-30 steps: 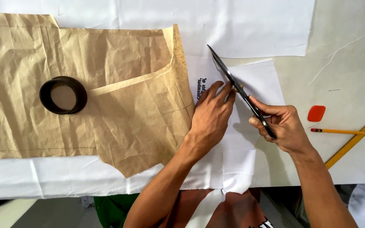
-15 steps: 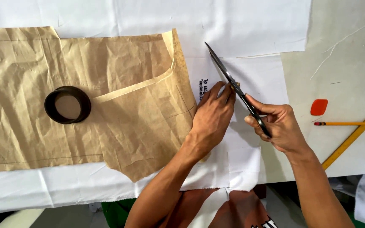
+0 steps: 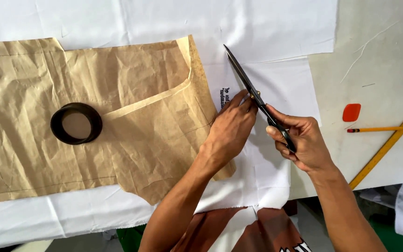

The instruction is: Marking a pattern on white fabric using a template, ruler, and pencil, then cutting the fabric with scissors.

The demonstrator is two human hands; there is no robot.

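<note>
My right hand [image 3: 299, 142] grips the handles of long dark scissors [image 3: 246, 81], whose closed blades point up and left over the white fabric [image 3: 276, 32]. My left hand [image 3: 232, 128] lies flat on the fabric right beside the blades, at the right edge of a crumpled brown paper pattern [image 3: 131, 116]. The pattern covers the left half of the fabric. A black ring-shaped weight [image 3: 76, 123] rests on the pattern at its left middle.
To the right on the pale table [image 3: 378, 51] lie an orange-red piece of tailor's chalk [image 3: 351, 112], an orange pencil [image 3: 378, 129] and a yellow ruler [image 3: 388, 144] set diagonally. The table's near edge runs along the bottom, with fabric hanging over it.
The scissors and both hands have edged slightly up and left along the fabric. The view has drifted a little, so pattern and ring sit further right in the picture.
</note>
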